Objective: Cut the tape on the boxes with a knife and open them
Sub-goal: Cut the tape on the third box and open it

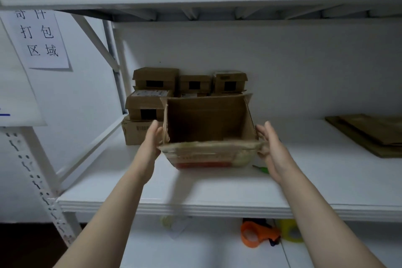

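Pressing open-topped box (208, 124) between left hand (152, 143) and right hand (270, 146); fingers straight, palms flat.

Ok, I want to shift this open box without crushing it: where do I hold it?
Take the open box by its side walls, flat palms low down, left hand from the left, right hand from the right: the open top and loose flaps give no firm rim.

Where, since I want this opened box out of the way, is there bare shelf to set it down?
Bare shelf lies between the open box and the flat cardboard at right, and along the front edge before the box. The back left corner is crowded with stacked boxes; a green thing lies by the right hand.
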